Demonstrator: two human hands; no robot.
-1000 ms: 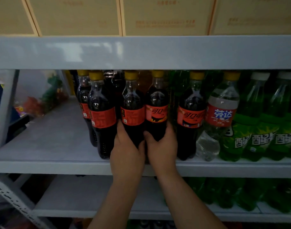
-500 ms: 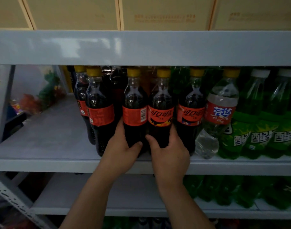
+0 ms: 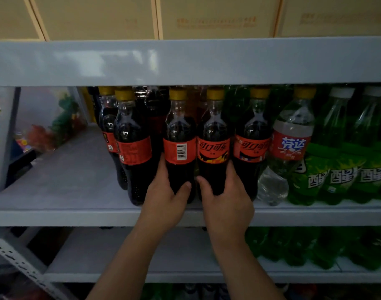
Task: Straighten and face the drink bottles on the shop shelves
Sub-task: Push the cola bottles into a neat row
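Dark cola bottles with yellow caps and orange labels stand along the front of the middle shelf point(image 3: 55, 215). My left hand point(image 3: 165, 202) grips the lower body of a cola bottle point(image 3: 179, 148) whose barcode faces out. My right hand point(image 3: 226, 200) grips the neighbouring cola bottle point(image 3: 214, 146), whose logo faces out. Right of it stands another logo-forward cola bottle point(image 3: 251, 146). Two more cola bottles point(image 3: 133, 148) stand at the left with their labels' back sides out.
A clear soda bottle with a red label point(image 3: 290, 144) leans beside the colas. Green bottles point(image 3: 341, 169) fill the shelf's right part and the shelf below. Cardboard boxes point(image 3: 206, 18) sit on the top shelf. The middle shelf's left part holds only blurred goods behind it.
Both bottles in my hands came forward to the shelf's front edge. The left one turned, so its barcode now faces out; the right one's logo now faces squarely forward.
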